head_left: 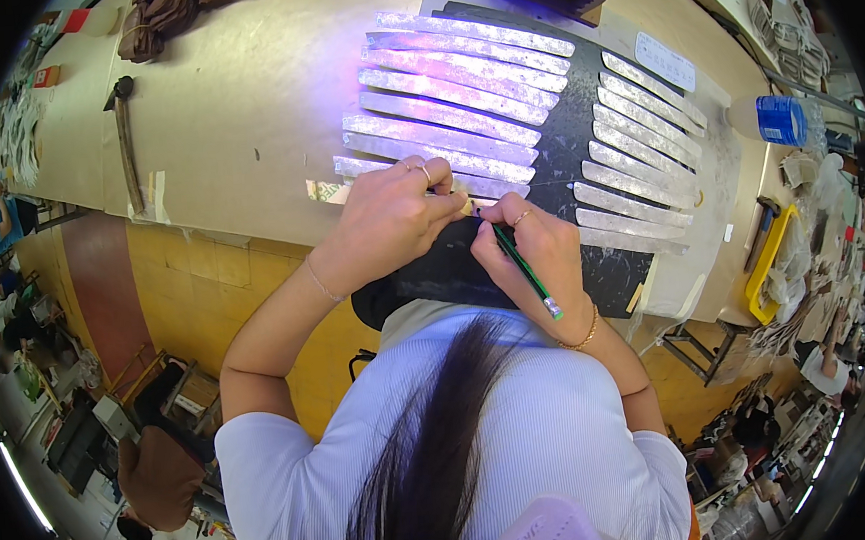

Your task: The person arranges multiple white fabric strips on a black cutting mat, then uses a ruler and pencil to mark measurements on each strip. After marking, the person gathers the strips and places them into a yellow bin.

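Note:
My right hand (537, 253) grips a green pencil (525, 272), its tip pointing away from me and its eraser end toward my chest. Close beside it, the fingers of my left hand (389, 218) are pinched together at the near edge of the work. A small yellowish piece (467, 206) shows at those fingertips; I cannot make out what it is. Beyond my hands, long pale silvery strips (460, 92) lie in a row on a black board (567, 150). Shorter strips (644, 145) form a second row on its right side.
A hammer (127, 141) lies on the table (250, 102) at the left, with a brown bundle (160, 23) farther back. To the right are a blue-labelled bottle (779, 120), another hammer (762, 232) and a yellow tray (771, 266). A brown-clad person (161, 470) is at lower left.

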### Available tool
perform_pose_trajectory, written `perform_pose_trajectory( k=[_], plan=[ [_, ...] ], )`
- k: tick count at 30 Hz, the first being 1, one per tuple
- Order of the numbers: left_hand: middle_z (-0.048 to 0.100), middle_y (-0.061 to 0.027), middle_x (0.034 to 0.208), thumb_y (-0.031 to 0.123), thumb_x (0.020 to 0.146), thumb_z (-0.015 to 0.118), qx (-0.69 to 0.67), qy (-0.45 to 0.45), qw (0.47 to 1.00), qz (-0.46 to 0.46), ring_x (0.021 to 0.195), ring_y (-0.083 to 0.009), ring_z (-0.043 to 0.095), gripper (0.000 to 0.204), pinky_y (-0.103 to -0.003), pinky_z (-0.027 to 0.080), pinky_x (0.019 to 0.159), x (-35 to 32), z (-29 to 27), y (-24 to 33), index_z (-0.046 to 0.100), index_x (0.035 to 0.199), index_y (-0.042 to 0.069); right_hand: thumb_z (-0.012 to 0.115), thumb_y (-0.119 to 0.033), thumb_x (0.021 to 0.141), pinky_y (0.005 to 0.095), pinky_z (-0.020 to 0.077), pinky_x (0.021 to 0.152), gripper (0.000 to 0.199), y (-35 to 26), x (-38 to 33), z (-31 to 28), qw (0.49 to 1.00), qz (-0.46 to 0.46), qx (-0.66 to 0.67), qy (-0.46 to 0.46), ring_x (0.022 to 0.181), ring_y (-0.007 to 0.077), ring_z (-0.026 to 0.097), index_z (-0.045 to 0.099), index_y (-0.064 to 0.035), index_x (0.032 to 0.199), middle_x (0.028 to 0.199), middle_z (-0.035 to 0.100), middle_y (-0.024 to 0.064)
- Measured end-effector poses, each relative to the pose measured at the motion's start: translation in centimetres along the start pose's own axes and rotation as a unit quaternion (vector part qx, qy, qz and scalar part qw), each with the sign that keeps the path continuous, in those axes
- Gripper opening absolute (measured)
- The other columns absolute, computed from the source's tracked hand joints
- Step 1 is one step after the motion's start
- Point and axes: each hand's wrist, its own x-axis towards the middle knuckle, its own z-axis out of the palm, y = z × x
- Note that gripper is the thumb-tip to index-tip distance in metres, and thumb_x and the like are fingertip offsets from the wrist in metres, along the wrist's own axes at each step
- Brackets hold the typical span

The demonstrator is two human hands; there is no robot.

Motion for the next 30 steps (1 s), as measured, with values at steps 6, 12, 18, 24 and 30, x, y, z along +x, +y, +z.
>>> perform_pose_trajectory(
  k=[6,12,18,24,30],
  plan=[
    [0.061,-0.0025,0.084,0.017,0.079,0.079,0.004,-0.007,1.0,-0.001,0.077,-0.0205,0.063,0.011,-0.036,0.05,0.063,-0.1,0.0,-0.1,0.075,0.086,0.009,0.072,-0.005,0.08,0.0341,0.053,0.058,0.011,-0.4,0.3,-0.5,0.999,0.044,0.009,-0.023,0.063,0.0274,0.07,0.063,-0.0016,0.087,0.079,0.071,0.0139],
    [0.061,-0.0027,0.084,0.017,0.078,0.079,0.0,-0.007,1.0,-0.001,0.077,-0.0205,0.063,0.014,-0.036,0.05,0.064,-0.1,-0.1,0.0,0.077,0.09,0.01,0.069,-0.002,0.082,0.0305,0.0557,0.062,0.009,0.0,-0.1,-1.0,0.995,0.066,0.075,0.008,0.069,0.0226,0.073,0.064,-0.0012,0.089,0.084,0.074,0.0146],
    [0.063,-0.004,0.085,0.015,0.076,0.081,-0.012,0.01,1.0,0.008,0.076,-0.0224,0.062,0.018,-0.036,0.049,0.065,1.0,-1.0,-0.5,0.078,0.093,0.009,0.069,0.0,0.082,0.0296,0.0585,0.07,0.009,1.2,-1.2,-2.5,0.983,0.073,0.136,0.098,0.079,0.0232,0.076,0.064,0.0003,0.09,0.094,0.076,0.0177],
    [0.063,-0.0042,0.083,0.014,0.077,0.081,-0.018,0.011,1.0,0.005,0.077,-0.0224,0.061,0.017,-0.036,0.049,0.065,1.4,-0.1,-0.9,0.078,0.093,0.009,0.069,0.0,0.082,0.0288,0.0585,0.069,0.008,1.5,-1.6,-2.5,0.982,0.075,0.143,0.097,0.079,0.0218,0.076,0.064,0.0012,0.089,0.094,0.076,0.018],
    [0.062,-0.004,0.083,0.014,0.076,0.081,-0.012,0.011,1.0,0.004,0.077,-0.0223,0.061,0.018,-0.036,0.05,0.066,1.6,0.0,-0.9,0.078,0.093,0.009,0.07,-0.001,0.081,0.029,0.0579,0.067,0.009,1.7,-1.6,-2.1,0.984,0.07,0.138,0.093,0.076,0.0228,0.076,0.064,0.0004,0.088,0.093,0.076,0.0172]
  ],
)
